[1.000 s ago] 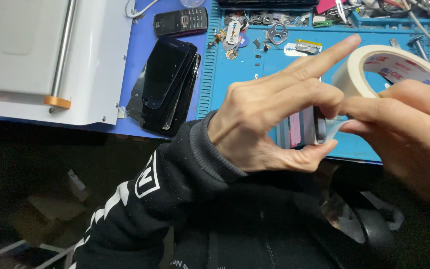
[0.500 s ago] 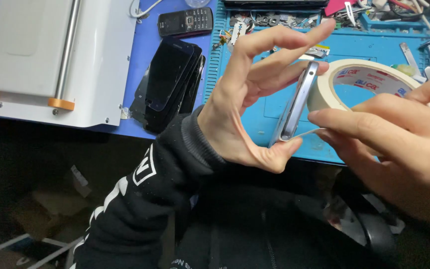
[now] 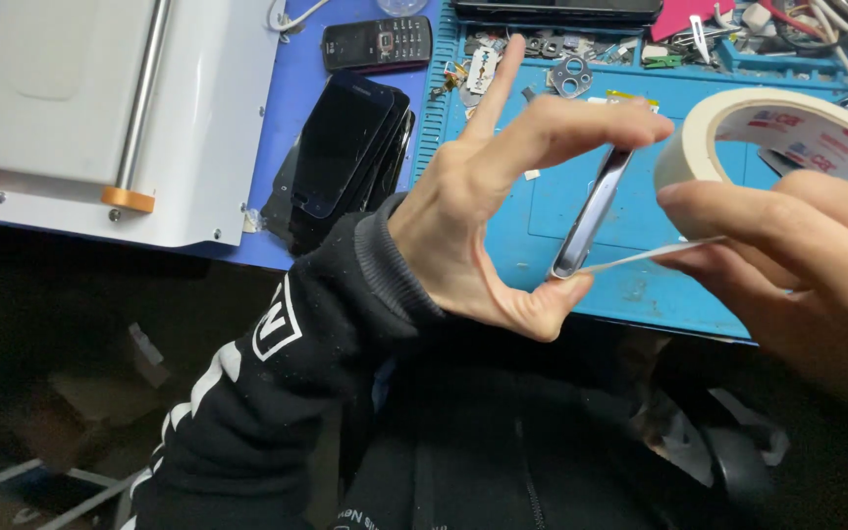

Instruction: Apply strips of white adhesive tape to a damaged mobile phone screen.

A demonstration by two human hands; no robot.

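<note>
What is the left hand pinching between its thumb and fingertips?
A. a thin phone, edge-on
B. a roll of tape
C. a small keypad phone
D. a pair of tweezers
A: the left hand grips a slim phone end to end, edge toward the camera, above the blue mat.

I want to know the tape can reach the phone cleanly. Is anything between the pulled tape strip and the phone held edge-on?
Nothing visible. The tape strip runs from the right hand straight to the lower end of the phone, pinched in the left hand.
</note>
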